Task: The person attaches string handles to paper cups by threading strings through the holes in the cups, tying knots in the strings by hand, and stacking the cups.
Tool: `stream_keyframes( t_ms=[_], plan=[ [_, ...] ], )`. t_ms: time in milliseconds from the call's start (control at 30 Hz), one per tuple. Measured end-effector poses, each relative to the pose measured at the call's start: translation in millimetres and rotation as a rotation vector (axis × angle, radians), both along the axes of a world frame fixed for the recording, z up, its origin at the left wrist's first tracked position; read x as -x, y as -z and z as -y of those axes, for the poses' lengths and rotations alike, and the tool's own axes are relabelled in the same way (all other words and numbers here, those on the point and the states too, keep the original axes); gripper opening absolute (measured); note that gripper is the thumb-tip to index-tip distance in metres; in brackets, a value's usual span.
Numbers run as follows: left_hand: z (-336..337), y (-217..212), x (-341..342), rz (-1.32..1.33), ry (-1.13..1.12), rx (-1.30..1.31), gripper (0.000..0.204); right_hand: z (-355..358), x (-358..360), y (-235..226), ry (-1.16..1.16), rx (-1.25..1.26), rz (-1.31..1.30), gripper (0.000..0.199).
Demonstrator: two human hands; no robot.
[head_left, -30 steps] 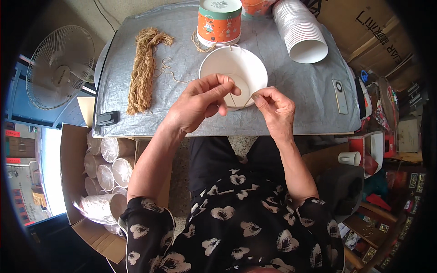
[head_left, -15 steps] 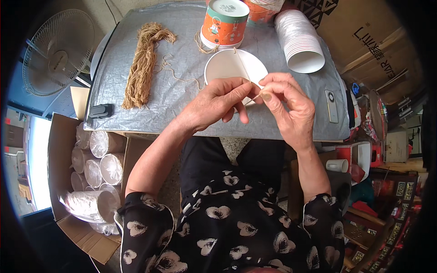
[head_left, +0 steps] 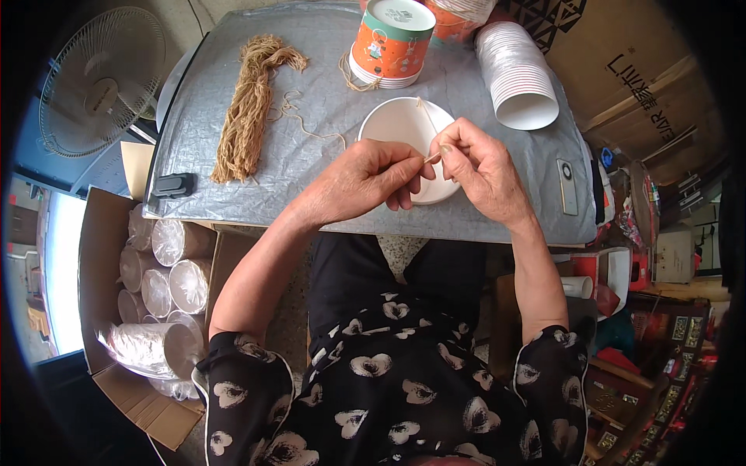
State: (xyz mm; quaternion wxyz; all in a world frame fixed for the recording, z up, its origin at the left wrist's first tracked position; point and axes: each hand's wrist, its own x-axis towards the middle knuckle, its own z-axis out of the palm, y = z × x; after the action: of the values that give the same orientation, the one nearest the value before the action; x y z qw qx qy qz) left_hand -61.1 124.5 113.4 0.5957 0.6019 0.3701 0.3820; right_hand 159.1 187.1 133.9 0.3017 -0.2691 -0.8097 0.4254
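A white paper bucket (head_left: 392, 120) sits on the table in front of me, its open mouth facing up toward me. A thin tan cord (head_left: 428, 119) runs from its far rim down to my fingers. Over the bucket's near side, my left hand (head_left: 359, 182) is closed, pinching the cord between thumb and forefinger. My right hand (head_left: 486, 175) pinches the cord as well, its fingertips almost touching the left ones. Both hands hide part of the bucket's near rim. To the left lies a bundle of tan cords (head_left: 242, 116), with one loose strand trailing toward the bucket.
Behind the bucket stands an upside-down stack of orange and green paper buckets (head_left: 394, 46). A stack of white buckets (head_left: 509, 70) lies to its right, above a phone (head_left: 567, 186). A black object (head_left: 174, 185) sits at the left edge. A carton (head_left: 148, 404) holds wrapped cups.
My right hand has moved slightly down and left, closer to my left hand. The bucket has shifted a little toward me. Both hands keep pinching the cord.
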Motion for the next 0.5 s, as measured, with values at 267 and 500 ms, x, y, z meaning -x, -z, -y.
stream_keyframes(
  t_ms=[267, 500],
  plan=[
    [-2.5, 5.2, 1.4, -0.035, -0.168, 0.005, 0.026, 1.8, 4.8, 5.3, 0.045, 0.081, -0.087, 0.008],
    [-8.7, 11.7, -8.2, -0.054, -0.328, -0.07, 0.016, -2.3, 7.1, 4.5, 0.083, 0.185, -0.14, 0.009]
  ],
)
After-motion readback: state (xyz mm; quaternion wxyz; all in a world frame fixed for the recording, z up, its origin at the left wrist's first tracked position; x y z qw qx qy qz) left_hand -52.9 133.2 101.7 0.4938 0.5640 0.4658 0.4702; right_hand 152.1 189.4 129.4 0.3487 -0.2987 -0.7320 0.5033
